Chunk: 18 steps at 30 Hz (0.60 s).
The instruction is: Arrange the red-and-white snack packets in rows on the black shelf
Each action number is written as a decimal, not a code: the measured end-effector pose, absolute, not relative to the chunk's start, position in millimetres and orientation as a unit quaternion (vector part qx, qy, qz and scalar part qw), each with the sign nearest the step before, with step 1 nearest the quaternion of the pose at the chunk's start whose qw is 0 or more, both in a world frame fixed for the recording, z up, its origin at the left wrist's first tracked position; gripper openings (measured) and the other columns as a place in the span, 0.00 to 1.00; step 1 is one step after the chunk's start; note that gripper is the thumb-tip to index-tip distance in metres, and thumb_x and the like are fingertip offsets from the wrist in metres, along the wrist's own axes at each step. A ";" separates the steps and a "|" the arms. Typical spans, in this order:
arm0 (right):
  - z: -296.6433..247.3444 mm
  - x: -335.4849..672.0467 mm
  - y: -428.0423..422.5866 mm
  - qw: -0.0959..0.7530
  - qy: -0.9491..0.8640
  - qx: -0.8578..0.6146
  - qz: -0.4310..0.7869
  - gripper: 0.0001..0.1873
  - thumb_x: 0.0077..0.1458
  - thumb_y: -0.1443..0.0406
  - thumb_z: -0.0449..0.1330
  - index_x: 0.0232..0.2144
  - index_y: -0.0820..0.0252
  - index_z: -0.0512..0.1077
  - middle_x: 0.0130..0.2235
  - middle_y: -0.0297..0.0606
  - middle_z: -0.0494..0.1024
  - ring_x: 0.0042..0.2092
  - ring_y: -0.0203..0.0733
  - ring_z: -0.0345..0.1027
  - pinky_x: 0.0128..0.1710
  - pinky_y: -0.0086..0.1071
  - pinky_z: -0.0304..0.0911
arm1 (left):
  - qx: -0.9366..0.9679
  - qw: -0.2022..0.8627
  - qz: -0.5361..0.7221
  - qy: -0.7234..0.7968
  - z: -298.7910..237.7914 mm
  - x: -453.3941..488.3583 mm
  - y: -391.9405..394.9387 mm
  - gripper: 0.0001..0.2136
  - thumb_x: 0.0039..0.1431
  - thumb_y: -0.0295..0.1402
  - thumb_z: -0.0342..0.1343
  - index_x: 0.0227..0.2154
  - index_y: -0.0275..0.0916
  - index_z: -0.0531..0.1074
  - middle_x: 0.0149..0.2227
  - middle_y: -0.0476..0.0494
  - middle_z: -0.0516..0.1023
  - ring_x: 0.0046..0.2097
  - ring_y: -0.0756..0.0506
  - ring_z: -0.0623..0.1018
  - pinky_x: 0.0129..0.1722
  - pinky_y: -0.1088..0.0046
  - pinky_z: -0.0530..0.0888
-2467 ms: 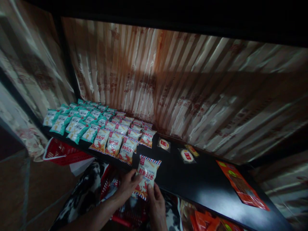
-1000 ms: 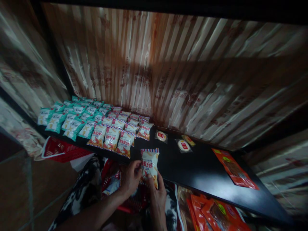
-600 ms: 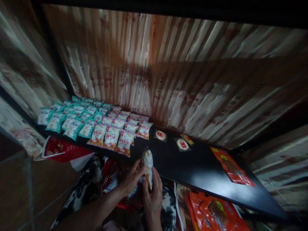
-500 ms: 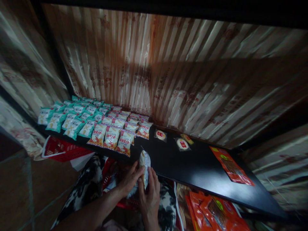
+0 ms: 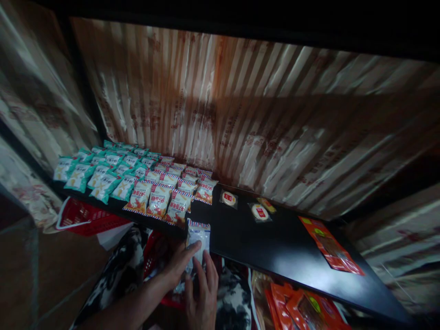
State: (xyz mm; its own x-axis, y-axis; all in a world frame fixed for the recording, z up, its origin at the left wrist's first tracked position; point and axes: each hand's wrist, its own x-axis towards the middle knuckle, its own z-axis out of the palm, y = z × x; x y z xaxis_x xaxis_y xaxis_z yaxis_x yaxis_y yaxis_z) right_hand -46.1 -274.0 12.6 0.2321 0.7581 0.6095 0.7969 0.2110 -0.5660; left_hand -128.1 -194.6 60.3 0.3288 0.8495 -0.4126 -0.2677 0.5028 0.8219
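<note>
In the head view a small snack bag point(image 5: 198, 233) is at the shelf's front edge, its pale printed back towards me and a striped seal on top. My left hand point(image 5: 180, 265) grips it from the left, thumb across its face. My right hand point(image 5: 203, 288) is at its lower right with fingers apart, the fingertips over or against the bag. Just beyond lie several orange-and-white snack bags point(image 5: 158, 200) in rows, their printed fronts up. Left of them are rows of teal snack bags point(image 5: 103, 185).
On the black shelf point(image 5: 240, 233) lie two round white packets point(image 5: 260, 212), a yellow packet point(image 5: 266, 205) and a flat orange packet point(image 5: 330, 245). Below are a red basket point(image 5: 89, 219), another red basket point(image 5: 147, 262) by my legs, and more orange packets point(image 5: 305, 307). Pleated cloth point(image 5: 220, 114) hangs behind.
The snack bag has turned from edge-on to showing its broad back and shifted slightly left. My right hand's fingers have spread and loosened from its side.
</note>
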 end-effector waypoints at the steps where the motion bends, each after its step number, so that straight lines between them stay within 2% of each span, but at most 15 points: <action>1: 10.8 -43.8 -272.9 0.479 -0.618 -0.623 -0.017 0.18 0.59 0.62 0.55 0.52 0.51 0.69 0.58 0.44 0.67 0.58 0.51 0.62 0.51 0.48 0.64 | 0.331 0.745 0.374 0.442 59.3 -128.6 -194.4 0.27 0.44 0.52 0.62 0.42 0.36 0.74 0.44 0.38 0.79 0.50 0.38 0.76 0.51 0.63 0.70; 4: 4.7 -37.4 -266.6 0.505 -0.579 -0.640 0.002 0.17 0.60 0.60 0.54 0.50 0.53 0.71 0.56 0.45 0.70 0.56 0.51 0.64 0.51 0.47 0.64 | 0.330 0.744 0.382 0.438 59.2 -130.2 -194.3 0.28 0.44 0.52 0.62 0.43 0.37 0.74 0.43 0.39 0.79 0.49 0.38 0.76 0.50 0.62 0.70; 11: 0.2 -33.1 -253.9 0.528 -0.519 -0.672 0.031 0.22 0.59 0.52 0.52 0.47 0.58 0.72 0.55 0.49 0.70 0.56 0.55 0.63 0.54 0.51 0.60 | 0.347 0.729 0.395 0.439 66.2 -133.1 -192.7 0.32 0.42 0.54 0.62 0.45 0.34 0.74 0.43 0.39 0.79 0.50 0.36 0.75 0.51 0.63 0.70; 18: -2.1 -33.0 -252.2 0.532 -0.515 -0.671 0.033 0.23 0.59 0.50 0.52 0.47 0.59 0.72 0.54 0.51 0.70 0.55 0.54 0.63 0.53 0.51 0.60 | 0.376 0.715 0.397 0.435 67.9 -132.4 -193.3 0.30 0.44 0.53 0.60 0.46 0.36 0.74 0.49 0.38 0.76 0.54 0.36 0.72 0.54 0.63 0.68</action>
